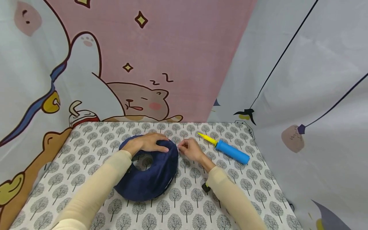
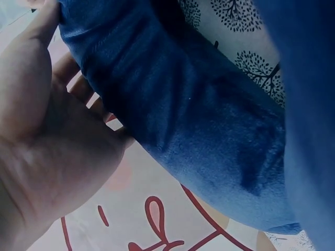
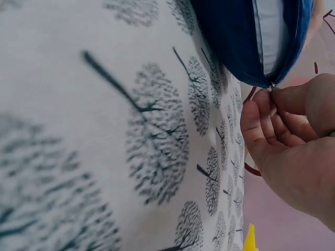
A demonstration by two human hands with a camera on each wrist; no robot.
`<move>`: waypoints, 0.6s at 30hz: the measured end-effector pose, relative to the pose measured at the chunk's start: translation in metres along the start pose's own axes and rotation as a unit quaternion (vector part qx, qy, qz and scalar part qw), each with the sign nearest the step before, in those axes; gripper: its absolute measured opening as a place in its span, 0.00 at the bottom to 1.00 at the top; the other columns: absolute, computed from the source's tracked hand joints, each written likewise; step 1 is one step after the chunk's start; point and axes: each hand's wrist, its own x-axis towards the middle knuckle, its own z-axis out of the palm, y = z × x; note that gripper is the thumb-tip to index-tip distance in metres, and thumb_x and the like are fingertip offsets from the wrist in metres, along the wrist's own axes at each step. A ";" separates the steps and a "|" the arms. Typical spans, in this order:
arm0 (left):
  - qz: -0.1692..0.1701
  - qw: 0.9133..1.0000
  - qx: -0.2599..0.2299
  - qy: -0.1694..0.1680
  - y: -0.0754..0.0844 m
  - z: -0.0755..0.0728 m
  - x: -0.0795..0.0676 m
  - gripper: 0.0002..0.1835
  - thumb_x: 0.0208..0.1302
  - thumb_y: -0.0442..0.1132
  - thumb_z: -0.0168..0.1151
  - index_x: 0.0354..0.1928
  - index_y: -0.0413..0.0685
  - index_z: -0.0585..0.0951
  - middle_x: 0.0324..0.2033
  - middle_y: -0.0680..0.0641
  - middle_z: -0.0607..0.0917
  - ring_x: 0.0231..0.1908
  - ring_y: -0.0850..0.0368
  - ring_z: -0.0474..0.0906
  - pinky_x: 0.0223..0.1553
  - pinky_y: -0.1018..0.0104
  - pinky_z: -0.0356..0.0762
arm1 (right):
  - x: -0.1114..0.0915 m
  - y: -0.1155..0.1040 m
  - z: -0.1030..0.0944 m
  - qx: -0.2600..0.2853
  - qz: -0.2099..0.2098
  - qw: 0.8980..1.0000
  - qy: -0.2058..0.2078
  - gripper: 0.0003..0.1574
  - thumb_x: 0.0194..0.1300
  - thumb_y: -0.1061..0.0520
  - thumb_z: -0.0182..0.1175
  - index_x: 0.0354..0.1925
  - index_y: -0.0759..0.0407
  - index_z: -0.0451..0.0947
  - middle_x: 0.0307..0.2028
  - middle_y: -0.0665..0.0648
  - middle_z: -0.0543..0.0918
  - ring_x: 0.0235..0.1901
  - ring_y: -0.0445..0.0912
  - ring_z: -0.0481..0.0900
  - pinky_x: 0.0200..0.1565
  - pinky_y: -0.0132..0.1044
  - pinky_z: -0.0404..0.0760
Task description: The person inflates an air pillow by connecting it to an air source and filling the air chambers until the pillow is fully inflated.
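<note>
A navy-blue, ring-shaped cushion [image 1: 143, 187] lies on the table, its round hole showing the tree-print cloth. My left hand [image 1: 149, 142] grips the far part of the ring, with the thumb over the near side and the fingers round the outer edge in the left wrist view. At the cushion's right edge, my right hand [image 1: 192, 150] pinches a small zipper pull [image 3: 272, 87] between thumb and fingertips. Above the pull in the right wrist view, the zipper gapes and a white inner [image 3: 270, 39] shows between the blue edges.
A blue hand pump [image 1: 232, 152] with a yellow nozzle [image 1: 207, 138] lies right of my right hand. Beside my right forearm sits a small black and yellow object [image 1: 205, 187], partly hidden by the sleeve. Printed curtains [image 1: 184, 64] hang behind and beside the table.
</note>
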 end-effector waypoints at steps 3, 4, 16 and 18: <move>-0.002 1.000 -0.002 0.000 0.000 0.000 -0.001 0.36 0.83 0.64 0.64 0.83 0.54 0.77 0.84 0.39 0.73 0.84 0.33 0.68 0.84 0.31 0.64 | -0.010 0.000 -0.002 -0.007 -0.002 1.000 -0.015 0.10 0.83 0.63 0.65 0.45 0.67 0.90 0.34 0.62 0.91 0.29 0.38 0.81 0.34 0.31 0.80; -0.003 1.000 -0.001 0.002 0.000 0.000 -0.001 0.36 0.82 0.64 0.64 0.82 0.54 0.77 0.84 0.39 0.73 0.84 0.33 0.68 0.84 0.31 0.64 | -0.013 -0.001 -0.002 -0.008 -0.003 1.000 -0.019 0.10 0.83 0.62 0.65 0.45 0.68 0.90 0.34 0.63 0.91 0.29 0.38 0.81 0.34 0.31 0.80; 0.004 1.000 -0.008 0.010 -0.006 0.001 -0.002 0.37 0.83 0.64 0.63 0.82 0.53 0.77 0.82 0.42 0.76 0.81 0.35 0.72 0.83 0.33 0.67 | -0.050 -0.010 -0.001 0.033 -0.023 0.995 -0.086 0.10 0.83 0.62 0.64 0.48 0.70 0.89 0.38 0.71 0.91 0.30 0.38 0.83 0.35 0.31 0.83; 0.005 1.000 -0.009 0.011 -0.005 0.001 -0.003 0.37 0.83 0.65 0.63 0.82 0.53 0.76 0.82 0.42 0.77 0.81 0.36 0.73 0.82 0.33 0.68 | -0.055 -0.011 -0.001 0.032 -0.021 0.994 -0.099 0.10 0.83 0.62 0.64 0.48 0.69 0.89 0.39 0.71 0.91 0.31 0.38 0.83 0.36 0.31 0.84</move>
